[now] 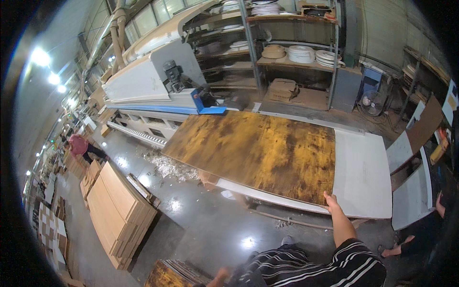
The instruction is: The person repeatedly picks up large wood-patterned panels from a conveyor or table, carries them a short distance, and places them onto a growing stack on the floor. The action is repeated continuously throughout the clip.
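1. The panel (258, 158), mottled brown and yellow, lies flat on the white bench (363, 172); a bare stretch of white shows to its right.
2. The right hand (332, 202) grips the panel at its near right corner, thumb up by the edge; the other fingers are mostly hidden.
3. The left hand (222, 276) is low at the lower edge, blurred, just beside the panel stack (162, 276). Whether it is open or closed, or touching the stack, I cannot tell.
4. The panel's far left part reaches the machine (138, 76), near its blue guard (199, 101).
5. Pale shavings (174, 166) litter the floor below the panel's left end.
6. A pile of pale boards (112, 205) stands on the floor to the left; beyond it is a co-worker (79, 145) in a red top.
7. Behind the bench, shelves (275, 63) hold white rolls (301, 53); a fan (370, 103) stands to their right.
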Demonstrator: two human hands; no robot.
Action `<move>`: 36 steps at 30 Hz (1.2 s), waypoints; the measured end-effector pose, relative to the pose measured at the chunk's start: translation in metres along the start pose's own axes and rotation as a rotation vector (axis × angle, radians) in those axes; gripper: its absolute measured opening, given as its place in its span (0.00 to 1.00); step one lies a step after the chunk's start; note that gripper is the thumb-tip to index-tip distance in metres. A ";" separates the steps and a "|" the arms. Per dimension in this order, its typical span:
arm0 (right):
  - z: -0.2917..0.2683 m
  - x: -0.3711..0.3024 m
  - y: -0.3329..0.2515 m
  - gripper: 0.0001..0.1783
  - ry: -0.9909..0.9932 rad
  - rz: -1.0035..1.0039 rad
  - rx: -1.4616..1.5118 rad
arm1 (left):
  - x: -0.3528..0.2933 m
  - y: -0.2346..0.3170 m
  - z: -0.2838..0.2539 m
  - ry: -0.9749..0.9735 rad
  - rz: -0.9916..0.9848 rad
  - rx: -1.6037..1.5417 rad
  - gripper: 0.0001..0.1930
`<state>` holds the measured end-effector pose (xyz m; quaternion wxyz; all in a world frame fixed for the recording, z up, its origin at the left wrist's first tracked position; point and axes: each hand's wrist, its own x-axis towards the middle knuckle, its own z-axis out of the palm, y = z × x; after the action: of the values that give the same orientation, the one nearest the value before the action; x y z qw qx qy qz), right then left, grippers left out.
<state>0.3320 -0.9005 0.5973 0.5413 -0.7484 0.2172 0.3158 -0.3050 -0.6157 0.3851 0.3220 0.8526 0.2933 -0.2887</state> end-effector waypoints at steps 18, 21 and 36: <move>-0.016 -0.129 0.222 0.48 0.052 0.213 -0.012 | 0.146 0.163 -0.223 0.117 -0.105 -1.585 0.45; -0.018 -0.133 0.256 0.50 -0.225 0.320 -0.002 | 0.172 0.174 -0.253 0.208 -0.071 -1.618 0.45; -0.112 -0.263 0.294 0.54 0.048 0.307 0.393 | 0.128 0.236 -0.173 -0.270 0.113 -1.621 0.34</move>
<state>-0.0227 -1.1051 0.6097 0.6169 -0.5943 0.3984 0.3279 -0.0057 -0.5980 0.4952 0.8841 0.3270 0.3261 -0.0710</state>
